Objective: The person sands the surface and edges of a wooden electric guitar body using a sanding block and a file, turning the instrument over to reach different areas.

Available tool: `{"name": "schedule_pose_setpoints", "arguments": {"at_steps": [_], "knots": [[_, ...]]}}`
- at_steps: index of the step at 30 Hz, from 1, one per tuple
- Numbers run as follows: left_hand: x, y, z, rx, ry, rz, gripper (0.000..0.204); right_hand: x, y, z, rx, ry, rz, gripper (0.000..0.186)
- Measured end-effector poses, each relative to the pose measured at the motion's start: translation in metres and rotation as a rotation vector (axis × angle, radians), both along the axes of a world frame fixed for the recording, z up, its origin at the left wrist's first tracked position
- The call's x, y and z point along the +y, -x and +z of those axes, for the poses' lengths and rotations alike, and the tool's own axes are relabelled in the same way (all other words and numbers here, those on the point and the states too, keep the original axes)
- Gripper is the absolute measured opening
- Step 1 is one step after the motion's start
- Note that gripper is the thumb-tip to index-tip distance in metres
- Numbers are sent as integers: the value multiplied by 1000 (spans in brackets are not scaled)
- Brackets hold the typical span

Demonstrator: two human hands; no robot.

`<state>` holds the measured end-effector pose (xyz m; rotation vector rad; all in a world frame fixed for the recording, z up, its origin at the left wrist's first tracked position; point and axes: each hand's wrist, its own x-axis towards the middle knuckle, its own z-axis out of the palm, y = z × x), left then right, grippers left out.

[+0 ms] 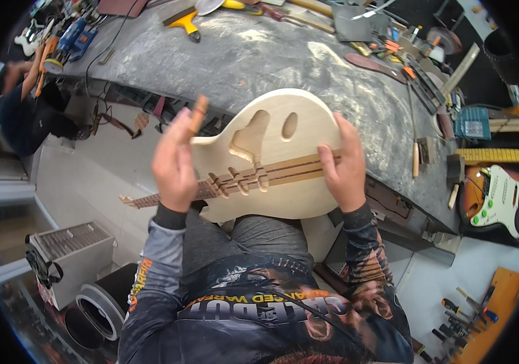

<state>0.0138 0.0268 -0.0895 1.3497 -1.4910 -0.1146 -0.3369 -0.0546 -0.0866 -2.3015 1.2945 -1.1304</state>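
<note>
An unfinished pale wooden guitar body [284,164] rests on my lap, leaning against the edge of the dusty grey workbench [259,57]. It has routed cavities and a dark striped centre strip, and its neck [144,200] points left. My right hand [345,165] presses flat on the body's right end, over the stripe. My left hand [176,164] is over the neck joint and pinches a small brown sanding piece [198,112] between thumb and fingers, held up above the upper cutaway.
Tools litter the bench: a yellow-handled scraper [185,23], files, chisels, a teal box [472,122]. A sunburst electric guitar [493,197] lies at right. Another person [26,109] sits at far left. A grey crate [71,255] and a round bin [99,309] stand on the floor.
</note>
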Motion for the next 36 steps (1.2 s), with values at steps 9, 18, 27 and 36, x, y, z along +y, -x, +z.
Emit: {"name": "schedule_pose_setpoints", "arguments": {"at_steps": [9, 18, 27, 36], "knots": [[-172, -57, -12, -878, -285, 186, 50, -24, 46, 39, 143, 208, -85, 45], [-73, 51, 33, -432, 40, -136, 46, -134, 158, -2, 727, 89, -790, 33], [-2, 102, 51, -239, -132, -461, 46, -116, 167, 34, 413, -50, -740, 28], [68, 155, 52, 173, -712, -680, 69, 99, 15, 44, -1018, -955, 21, 27]]}}
